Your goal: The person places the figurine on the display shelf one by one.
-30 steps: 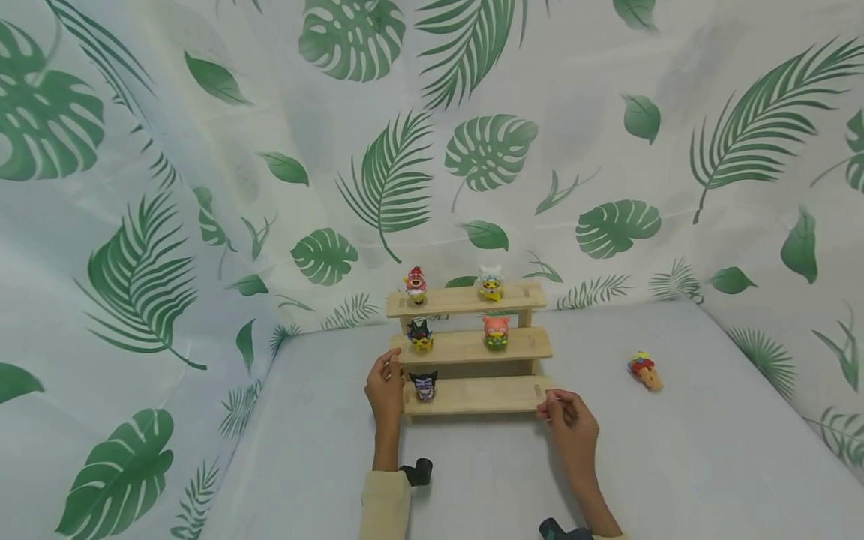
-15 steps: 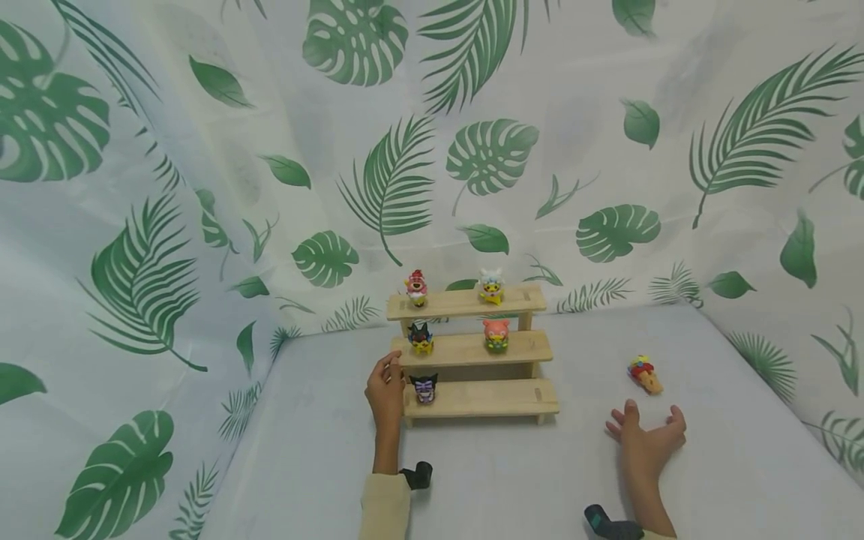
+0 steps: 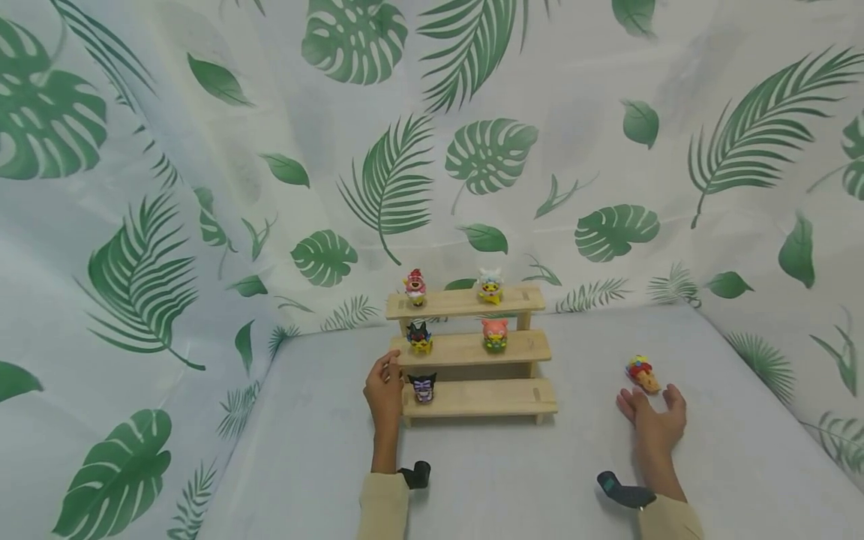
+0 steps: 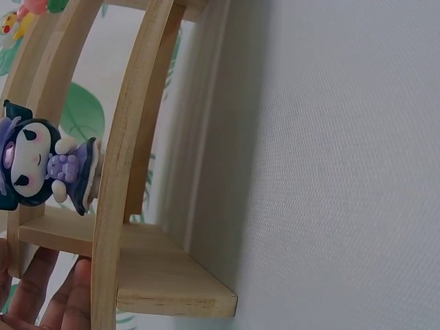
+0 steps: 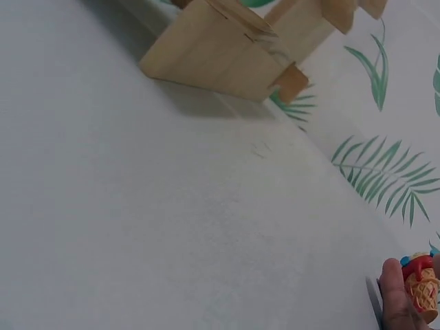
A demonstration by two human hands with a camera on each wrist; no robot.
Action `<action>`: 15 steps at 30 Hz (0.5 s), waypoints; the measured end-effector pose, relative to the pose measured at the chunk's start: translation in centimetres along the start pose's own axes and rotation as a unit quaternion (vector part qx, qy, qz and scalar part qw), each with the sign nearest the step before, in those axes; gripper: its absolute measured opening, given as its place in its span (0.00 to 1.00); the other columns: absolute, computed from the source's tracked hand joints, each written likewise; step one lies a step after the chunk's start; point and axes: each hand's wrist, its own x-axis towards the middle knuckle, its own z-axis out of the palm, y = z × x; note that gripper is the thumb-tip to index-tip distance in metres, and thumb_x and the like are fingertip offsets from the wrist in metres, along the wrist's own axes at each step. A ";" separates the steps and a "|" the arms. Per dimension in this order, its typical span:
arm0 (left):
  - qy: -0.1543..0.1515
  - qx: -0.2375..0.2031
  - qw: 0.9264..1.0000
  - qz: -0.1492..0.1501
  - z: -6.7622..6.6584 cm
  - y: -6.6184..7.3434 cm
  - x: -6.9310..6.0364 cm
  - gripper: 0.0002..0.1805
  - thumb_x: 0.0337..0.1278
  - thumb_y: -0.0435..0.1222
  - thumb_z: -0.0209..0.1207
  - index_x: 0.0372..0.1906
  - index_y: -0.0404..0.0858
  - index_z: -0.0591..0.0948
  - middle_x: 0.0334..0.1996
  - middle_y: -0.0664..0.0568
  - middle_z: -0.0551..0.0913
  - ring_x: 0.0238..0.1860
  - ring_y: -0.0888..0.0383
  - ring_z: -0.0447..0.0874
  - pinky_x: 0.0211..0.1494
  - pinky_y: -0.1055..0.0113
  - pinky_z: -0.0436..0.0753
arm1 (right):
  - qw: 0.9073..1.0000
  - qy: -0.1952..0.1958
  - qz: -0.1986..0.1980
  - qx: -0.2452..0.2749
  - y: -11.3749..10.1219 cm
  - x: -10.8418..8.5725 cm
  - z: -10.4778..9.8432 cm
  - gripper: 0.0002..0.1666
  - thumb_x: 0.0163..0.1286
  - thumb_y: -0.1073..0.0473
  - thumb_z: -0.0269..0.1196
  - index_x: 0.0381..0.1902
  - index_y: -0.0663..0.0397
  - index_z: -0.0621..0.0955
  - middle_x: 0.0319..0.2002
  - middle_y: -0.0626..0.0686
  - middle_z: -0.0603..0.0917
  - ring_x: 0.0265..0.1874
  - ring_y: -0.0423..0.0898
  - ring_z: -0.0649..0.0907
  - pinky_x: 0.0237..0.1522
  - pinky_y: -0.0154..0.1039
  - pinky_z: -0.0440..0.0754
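Observation:
A three-tier wooden display shelf [image 3: 486, 397] stands on the table. My left hand [image 3: 383, 390] grips its left side; in the left wrist view the fingers [image 4: 31, 289] curl about the side frame. On the bottom tier, near this hand, sits a black-and-purple figurine [image 3: 424, 388], seen close up as a hooded figurine [image 4: 31, 161] holding a purple bear. Right of the shelf lies a toy ice cream cone [image 3: 641, 373] with a red and yellow top. My right hand [image 3: 655, 424] is just in front of it, fingers apart; the right wrist view shows fingers [image 5: 393, 292] beside the cone [image 5: 421, 289].
The middle tier carries a black-and-yellow figurine [image 3: 420, 339] and a pink figurine [image 3: 496, 336]. Up on the top tier stand a red-and-pink figurine [image 3: 415, 289] and a white-and-yellow figurine [image 3: 490, 286]. Leaf-printed sheeting [image 3: 513, 90] walls the pale table [image 3: 499, 480].
My right hand has left the shelf's lower right corner and moved right, then forward to the toy cone, its fingers spreading. The left hand stays at the shelf's left side.

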 end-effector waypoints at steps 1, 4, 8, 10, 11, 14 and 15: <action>0.001 0.002 1.000 0.001 0.0 0.0 0.0 0.12 0.71 0.39 0.54 0.50 0.42 0.84 0.42 0.44 0.88 0.40 0.51 0.88 0.36 0.60 0.87 | 1.000 -0.003 0.004 0.014 -0.1 0.3 0.1 0.42 0.75 0.51 0.53 0.78 0.33 0.46 0.79 0.45 0.44 0.29 0.22 0.81 0.39 0.22 0.81; 0.003 0.004 1.000 0.002 -0.1 -0.1 0.1 0.12 0.71 0.40 0.55 0.50 0.43 0.85 0.42 0.44 0.88 0.41 0.52 0.88 0.37 0.59 0.87 | 0.999 -0.005 0.017 0.044 -0.5 1.3 0.4 0.42 0.74 0.52 0.55 0.78 0.33 0.48 0.79 0.42 0.45 0.29 0.24 0.83 0.39 0.24 0.82; -0.001 0.003 1.000 -0.001 -0.1 -0.1 0.0 0.12 0.71 0.40 0.54 0.50 0.43 0.85 0.43 0.44 0.88 0.40 0.52 0.88 0.37 0.59 0.87 | 0.998 0.003 0.034 0.051 -0.9 2.2 0.6 0.39 0.74 0.53 0.55 0.77 0.34 0.52 0.79 0.46 0.48 0.28 0.26 0.83 0.38 0.26 0.83; -0.002 0.001 1.000 -0.001 -0.1 -0.1 0.0 0.12 0.71 0.40 0.54 0.50 0.43 0.84 0.44 0.45 0.88 0.41 0.52 0.88 0.38 0.58 0.87 | 0.998 0.006 0.044 0.053 -1.0 2.5 0.6 0.38 0.74 0.54 0.55 0.77 0.34 0.54 0.78 0.50 0.52 0.28 0.26 0.84 0.38 0.26 0.83; -0.003 0.000 1.000 0.000 -0.1 -0.2 0.1 0.12 0.71 0.40 0.54 0.50 0.43 0.84 0.45 0.44 0.88 0.42 0.52 0.88 0.38 0.58 0.87 | 0.997 0.007 0.047 0.054 -1.1 2.7 0.6 0.38 0.74 0.54 0.55 0.77 0.35 0.55 0.77 0.52 0.55 0.28 0.26 0.84 0.38 0.26 0.83; -0.004 -0.006 1.000 0.002 0.0 -0.3 0.1 0.13 0.72 0.41 0.54 0.51 0.42 0.84 0.47 0.44 0.87 0.43 0.51 0.88 0.39 0.58 0.87 | 0.996 0.013 0.054 0.069 -1.1 3.0 0.7 0.37 0.73 0.54 0.57 0.76 0.38 0.58 0.69 0.54 0.67 0.29 0.28 0.85 0.37 0.26 0.84; -0.005 -0.008 1.000 0.002 0.0 -0.3 0.1 0.13 0.72 0.41 0.53 0.51 0.42 0.84 0.47 0.44 0.87 0.43 0.51 0.88 0.40 0.58 0.87 | 0.995 0.017 0.056 0.079 -1.2 3.2 0.7 0.37 0.72 0.55 0.58 0.75 0.40 0.59 0.65 0.53 0.70 0.29 0.28 0.85 0.37 0.27 0.84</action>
